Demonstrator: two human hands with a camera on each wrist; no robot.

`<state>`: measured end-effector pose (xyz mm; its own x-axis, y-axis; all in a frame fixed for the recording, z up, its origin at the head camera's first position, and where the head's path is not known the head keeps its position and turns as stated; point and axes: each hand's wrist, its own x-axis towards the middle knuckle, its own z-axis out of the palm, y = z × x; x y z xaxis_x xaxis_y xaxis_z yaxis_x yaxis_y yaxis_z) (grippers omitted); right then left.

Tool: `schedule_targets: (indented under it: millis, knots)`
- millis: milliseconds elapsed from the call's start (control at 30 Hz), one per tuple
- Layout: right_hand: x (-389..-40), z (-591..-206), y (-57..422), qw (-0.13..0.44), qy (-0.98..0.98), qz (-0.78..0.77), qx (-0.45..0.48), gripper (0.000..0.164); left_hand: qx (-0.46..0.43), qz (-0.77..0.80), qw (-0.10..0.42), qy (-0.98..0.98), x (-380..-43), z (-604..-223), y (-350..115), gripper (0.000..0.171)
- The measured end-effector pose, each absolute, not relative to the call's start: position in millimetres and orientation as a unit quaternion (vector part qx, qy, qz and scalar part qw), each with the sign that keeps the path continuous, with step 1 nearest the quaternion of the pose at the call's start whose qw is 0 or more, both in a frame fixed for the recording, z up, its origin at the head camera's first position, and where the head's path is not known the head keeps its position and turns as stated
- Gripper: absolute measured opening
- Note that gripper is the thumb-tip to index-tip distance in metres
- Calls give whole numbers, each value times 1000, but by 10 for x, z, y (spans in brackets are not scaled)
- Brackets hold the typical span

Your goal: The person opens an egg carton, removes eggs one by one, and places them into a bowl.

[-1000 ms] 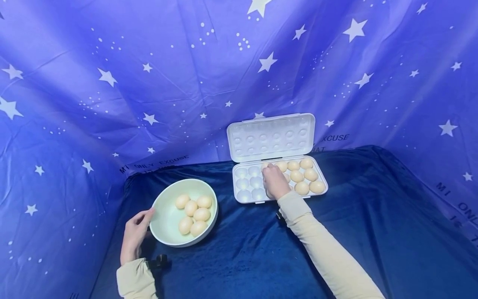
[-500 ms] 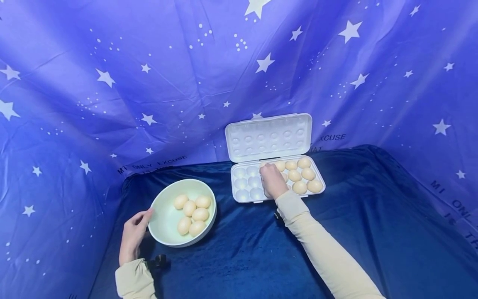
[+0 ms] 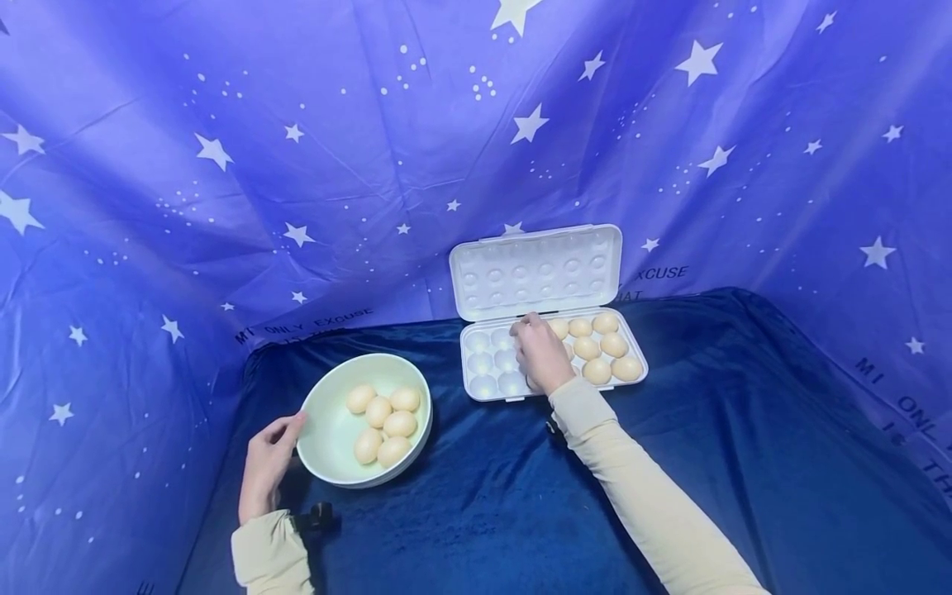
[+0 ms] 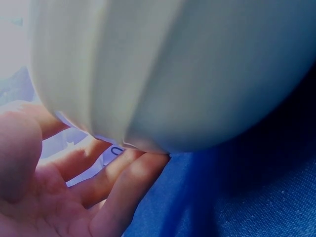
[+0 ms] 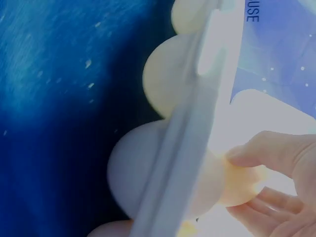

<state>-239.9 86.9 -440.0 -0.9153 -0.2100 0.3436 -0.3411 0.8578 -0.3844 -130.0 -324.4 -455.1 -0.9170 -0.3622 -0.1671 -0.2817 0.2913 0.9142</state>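
Blue-violet curtain fabric (image 3: 387, 173), printed with white stars, dots and black lettering, stands behind and to both sides of a dark blue cloth (image 3: 476, 512) with creases and a velvety sheen. Far left: a cream left sleeve (image 3: 271, 555), with a black wrist mount (image 3: 320, 517) beside its cuff. Left hand (image 3: 269, 464) grips the left side of a pale green bowl (image 3: 327, 438); thumb lies at the rim, and the left wrist view shows fingers (image 4: 133, 182) against the underside. Inside the bowl, toward its right half, at least six beige eggs (image 3: 400, 424) lie in a loose cluster, several touching.

Right of the bowl and well apart from it: a white plastic egg carton (image 3: 482, 364), lid (image 3: 535, 273) raised and leaning back near the curtain. Its left columns show their rounded cups. Right hand (image 3: 541, 355) is over the carton's middle, hiding part of it; in the right wrist view, thumb and fingers pinch an egg (image 5: 244, 183) from opposite sides, at the carton's cups. Further right, carton eggs (image 3: 597, 371) sit in rows. Cream right sleeve (image 3: 654, 496) runs to the lower right.
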Motion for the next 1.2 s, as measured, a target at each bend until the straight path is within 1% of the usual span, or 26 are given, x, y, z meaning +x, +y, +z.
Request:
schedule_targets:
  millis: [233, 400, 633, 800, 1000, 1200]
  knots:
    - [-2392, -4304, 772, 167, -944, 236, 160, 35, 201, -562, 34, -802, -1312, -4539, -3230, 58]
    - [-2380, -4240, 719, 155, -938, 259, 170, 35, 200, -565, 37, -799, -1348, -4548, -3202, 56]
    - [-2359, -4199, 653, 134, -933, 282, 176, 35, 188, -561, 17, -806, -1403, -4548, -3148, 61]
    - [-2317, -4179, 466, 110, -917, 325, 201, 35, 198, -557, 24, -806, -1363, -4549, -3195, 59]
    - [-2236, -4100, 222, 104, -904, 342, 235, 33, 198, -557, 31, -806, -1321, -4564, -3241, 57]
    - [-2203, -4022, 86, 98, -901, 333, 262, 32, 203, -558, 43, -803, -1314, -4568, -3251, 55]
